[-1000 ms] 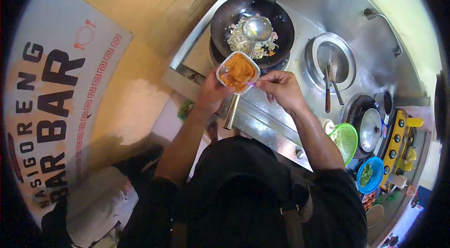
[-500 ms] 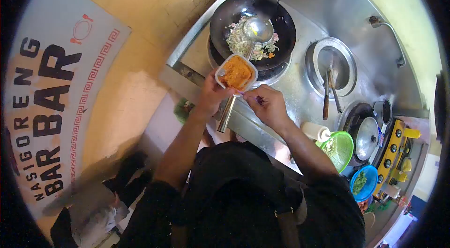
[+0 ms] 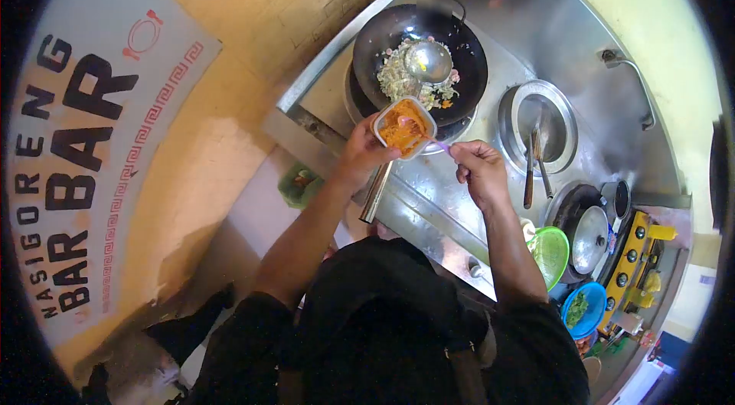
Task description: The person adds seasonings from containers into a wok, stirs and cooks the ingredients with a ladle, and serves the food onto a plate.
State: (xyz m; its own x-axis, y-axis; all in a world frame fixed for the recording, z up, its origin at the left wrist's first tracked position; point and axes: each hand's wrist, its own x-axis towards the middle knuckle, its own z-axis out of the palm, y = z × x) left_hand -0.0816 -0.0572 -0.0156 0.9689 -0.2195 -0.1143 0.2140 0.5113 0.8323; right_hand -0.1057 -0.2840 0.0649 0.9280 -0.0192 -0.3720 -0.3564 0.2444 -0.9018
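Observation:
My left hand (image 3: 363,158) holds a square clear container (image 3: 380,127) of orange paste (image 3: 403,125) near the wok's front edge. With closed fingertips, my right hand (image 3: 478,165) grips a small purple spoon (image 3: 439,145), its bowl in the paste. Behind the container, a black wok (image 3: 467,53) holds chopped pale food (image 3: 395,76). A metal ladle (image 3: 428,61) rests in the wok, its long handle (image 3: 376,192) passing beneath the container towards me.
A metal basin (image 3: 565,151) with two utensils stands to the right. Further right are a green basket (image 3: 550,256), a lidded pan (image 3: 589,240), a blue bowl (image 3: 583,311) and a yellow stove panel (image 3: 622,279). A wall tap (image 3: 637,83) juts out.
My right hand has moved outward, away from the container, and the spoon shows more clearly. The container sits slightly further right in view. The camera view has shifted.

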